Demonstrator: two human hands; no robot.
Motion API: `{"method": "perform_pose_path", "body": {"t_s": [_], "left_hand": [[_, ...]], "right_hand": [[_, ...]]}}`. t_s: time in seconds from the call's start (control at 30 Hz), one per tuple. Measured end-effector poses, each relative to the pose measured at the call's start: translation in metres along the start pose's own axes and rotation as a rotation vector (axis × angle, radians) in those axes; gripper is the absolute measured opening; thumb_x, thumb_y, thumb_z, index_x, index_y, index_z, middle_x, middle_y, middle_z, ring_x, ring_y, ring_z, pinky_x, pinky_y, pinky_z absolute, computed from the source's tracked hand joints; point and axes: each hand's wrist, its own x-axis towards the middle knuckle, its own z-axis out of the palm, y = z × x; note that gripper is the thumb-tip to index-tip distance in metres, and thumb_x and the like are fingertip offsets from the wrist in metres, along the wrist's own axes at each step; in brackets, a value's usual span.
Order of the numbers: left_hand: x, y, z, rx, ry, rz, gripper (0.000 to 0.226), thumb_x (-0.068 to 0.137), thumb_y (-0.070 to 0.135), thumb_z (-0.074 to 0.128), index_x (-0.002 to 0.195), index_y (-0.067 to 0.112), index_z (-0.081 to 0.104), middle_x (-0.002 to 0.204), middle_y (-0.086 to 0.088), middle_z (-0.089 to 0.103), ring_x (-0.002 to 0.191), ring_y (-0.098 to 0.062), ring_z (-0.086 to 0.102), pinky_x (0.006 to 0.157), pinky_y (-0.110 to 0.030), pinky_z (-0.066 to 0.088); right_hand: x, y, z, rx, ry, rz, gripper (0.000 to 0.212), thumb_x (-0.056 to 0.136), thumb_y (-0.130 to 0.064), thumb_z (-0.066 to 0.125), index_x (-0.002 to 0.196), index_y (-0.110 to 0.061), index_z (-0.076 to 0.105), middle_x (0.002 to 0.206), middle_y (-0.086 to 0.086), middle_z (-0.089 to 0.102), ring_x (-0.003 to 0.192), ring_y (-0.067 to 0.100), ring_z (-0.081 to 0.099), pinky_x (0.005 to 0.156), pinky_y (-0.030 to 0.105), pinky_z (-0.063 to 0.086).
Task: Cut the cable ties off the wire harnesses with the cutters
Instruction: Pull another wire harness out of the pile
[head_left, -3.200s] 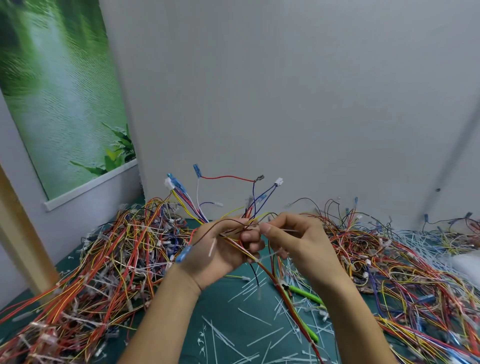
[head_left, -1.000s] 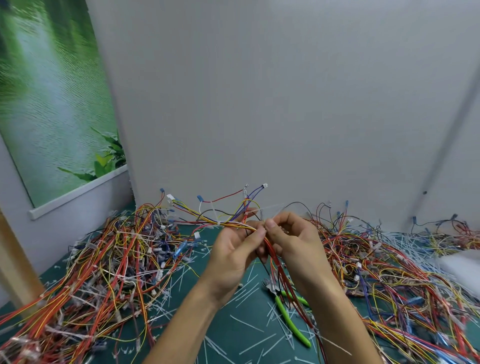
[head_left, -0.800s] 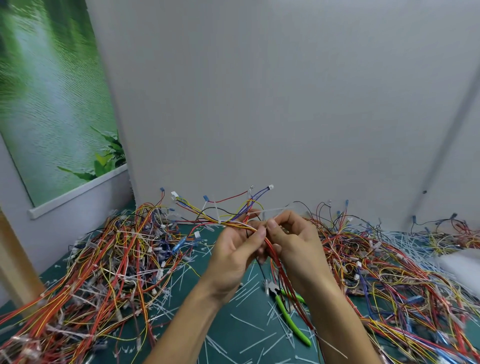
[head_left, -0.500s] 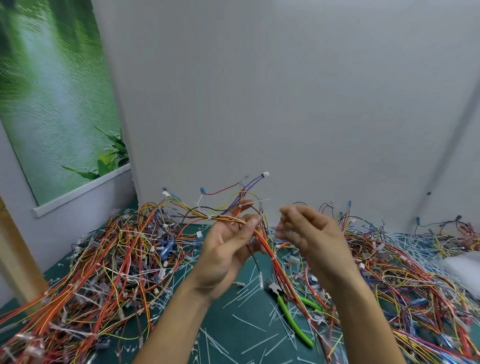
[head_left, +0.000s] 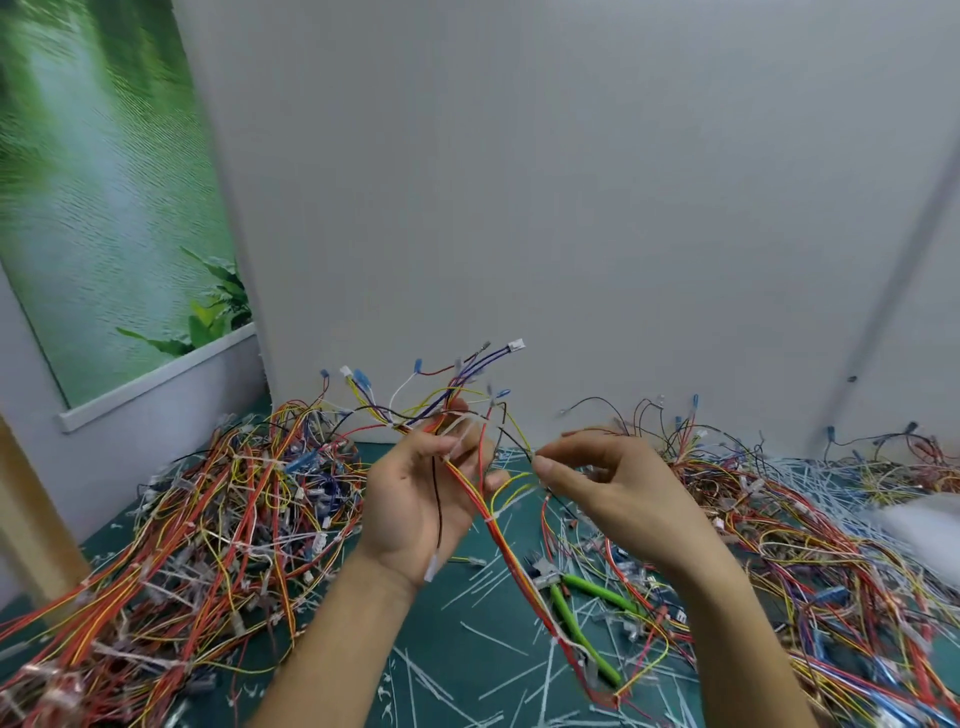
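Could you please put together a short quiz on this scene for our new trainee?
1. True or false: the cutters lie on the mat, in neither hand.
2. The cutters' handles are: A red, B green, C blue.
3. Fill in: the harness is held up mainly by the ___ hand.
Key: 1 true; 2 B; 3 left hand.

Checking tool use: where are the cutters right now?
Head view: the cutters lie unheld on the mat, below the right hand, crossed by the harness the left hand holds.
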Motion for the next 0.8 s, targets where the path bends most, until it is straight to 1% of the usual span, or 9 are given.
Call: {"method": "perform_pose_path", "body": {"t_s": [0.1, 0.2, 0.27, 0.37, 0.47, 0.53, 0.6, 0.7, 0.8], "left_hand": [[0.001, -0.004, 0.001, 0.0, 0.039, 0.021, 0.017, 0.083, 0.007, 0.056, 0.099, 0.013, 0.057, 0.066, 0.003, 0.033, 0.055, -0.013, 0.04, 0.052, -0.028, 0.042], [0.001, -0.007, 0.002, 0.015, 0.042, 0.037, 0.011, 0.085, 0.006, 0.058, 0.091, 0.015, 0.056, 0.067, 0.003, 0.038, 0.051, -0.01, 0.042, 0.05, -0.025, 0.042], [0.002, -0.007, 0.002, 0.031, 0.052, 0.056, 0.011, 0.085, 0.005, 0.06, 0.089, 0.014, 0.056, 0.067, 0.003, 0.042, 0.05, -0.009, 0.044, 0.05, -0.024, 0.043], [0.004, -0.007, 0.0, 0.022, 0.08, 0.088, 0.012, 0.084, 0.003, 0.064, 0.087, 0.013, 0.057, 0.067, 0.0, 0.042, 0.05, -0.009, 0.043, 0.05, -0.024, 0.043], [0.008, -0.008, -0.005, 0.039, 0.106, 0.118, 0.008, 0.088, 0.007, 0.062, 0.084, 0.013, 0.059, 0.071, -0.002, 0.037, 0.053, -0.009, 0.039, 0.052, -0.025, 0.044], [0.009, -0.009, -0.009, 0.081, 0.102, 0.147, 0.007, 0.087, 0.011, 0.065, 0.083, 0.014, 0.06, 0.072, -0.002, 0.041, 0.057, -0.011, 0.043, 0.055, -0.028, 0.044], [0.01, -0.009, -0.013, 0.215, 0.112, 0.184, 0.004, 0.086, 0.014, 0.068, 0.087, 0.015, 0.064, 0.076, -0.003, 0.051, 0.065, -0.014, 0.05, 0.061, -0.032, 0.046], [0.008, -0.009, -0.017, 0.529, 0.131, 0.163, 0.015, 0.082, 0.027, 0.076, 0.095, 0.021, 0.071, 0.086, 0.0, 0.061, 0.079, -0.014, 0.057, 0.07, -0.037, 0.05], [0.004, -0.009, -0.016, 0.71, 0.04, -0.012, 0.028, 0.075, 0.04, 0.081, 0.097, 0.023, 0.075, 0.094, 0.001, 0.069, 0.092, -0.016, 0.064, 0.079, -0.042, 0.054]], "right_hand": [[0.002, -0.001, 0.005, -0.06, -0.055, 0.017, 0.022, 0.094, -0.049, 0.07, 0.098, -0.03, 0.08, 0.094, -0.018, 0.078, 0.092, -0.006, 0.07, 0.093, 0.032, 0.055], [0.001, -0.003, 0.006, -0.073, -0.175, -0.001, 0.02, 0.096, -0.047, 0.069, 0.101, -0.031, 0.08, 0.097, -0.023, 0.077, 0.095, -0.01, 0.068, 0.086, 0.024, 0.05], [-0.001, -0.002, 0.004, -0.061, -0.217, -0.009, 0.018, 0.093, -0.048, 0.073, 0.099, -0.032, 0.08, 0.096, -0.024, 0.077, 0.094, -0.01, 0.068, 0.084, 0.022, 0.048], [-0.002, 0.0, 0.001, -0.062, -0.22, 0.008, 0.028, 0.081, -0.056, 0.081, 0.099, -0.034, 0.078, 0.099, -0.024, 0.076, 0.088, -0.005, 0.07, 0.086, 0.028, 0.055], [-0.001, 0.002, 0.001, -0.124, -0.195, -0.005, 0.022, 0.08, -0.051, 0.084, 0.096, -0.038, 0.079, 0.098, -0.026, 0.075, 0.071, -0.001, 0.067, 0.075, 0.027, 0.055], [-0.001, 0.003, 0.001, -0.133, -0.201, -0.016, 0.015, 0.084, -0.047, 0.083, 0.097, -0.039, 0.081, 0.094, -0.028, 0.076, 0.071, -0.001, 0.069, 0.069, 0.023, 0.052], [0.0, 0.002, 0.002, -0.132, -0.203, -0.029, 0.013, 0.086, -0.044, 0.082, 0.098, -0.039, 0.082, 0.091, -0.028, 0.076, 0.076, -0.001, 0.07, 0.067, 0.024, 0.053], [0.001, 0.002, 0.001, -0.099, -0.173, -0.046, 0.013, 0.089, -0.037, 0.081, 0.101, -0.035, 0.083, 0.093, -0.024, 0.078, 0.09, 0.003, 0.074, 0.084, 0.032, 0.059], [0.001, 0.002, 0.002, -0.008, -0.147, -0.07, 0.015, 0.091, -0.027, 0.08, 0.105, -0.028, 0.082, 0.091, -0.021, 0.079, 0.087, -0.007, 0.073, 0.078, 0.016, 0.053]]}}
